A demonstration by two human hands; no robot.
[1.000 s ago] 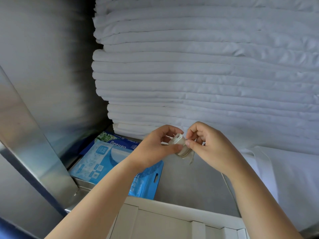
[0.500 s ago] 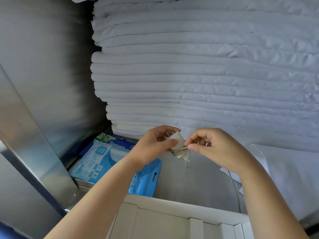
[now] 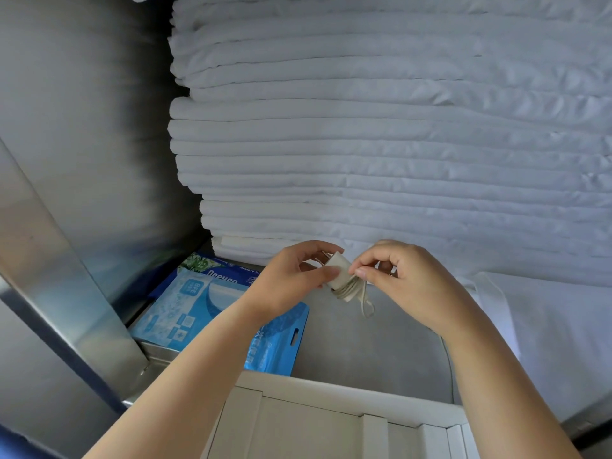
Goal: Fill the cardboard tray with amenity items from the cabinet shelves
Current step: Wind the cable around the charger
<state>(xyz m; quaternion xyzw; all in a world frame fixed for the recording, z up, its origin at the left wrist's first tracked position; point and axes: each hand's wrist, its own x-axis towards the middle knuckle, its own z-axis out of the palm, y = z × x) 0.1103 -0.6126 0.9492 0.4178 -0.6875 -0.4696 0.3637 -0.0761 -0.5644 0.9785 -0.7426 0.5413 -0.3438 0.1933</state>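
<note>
Progress check from my end: early days, I'd say. The cardboard tray (image 3: 347,394) sits at 6 o'clock in the view. The part I can see, dividers and all, shows nothing in it, and the rest is out of frame.

The one item in play is a small cream bundle (image 3: 340,272), held up over the metal shelf (image 3: 381,342) and not in the tray yet. My left hand (image 3: 291,281) curls round its body with the thumb across the front. My right hand (image 3: 409,283) pinches it from the 3 o'clock side.

Looks-wise, it's a stubby off-white roll with cord wound round the lower end and a little loop dangling at 5 o'clock. Can't tell what's inside.

Blue printed packets (image 3: 195,303) lie at 8 o'clock of the hands, and folded white linens (image 3: 381,144) are stacked at 12.
</note>
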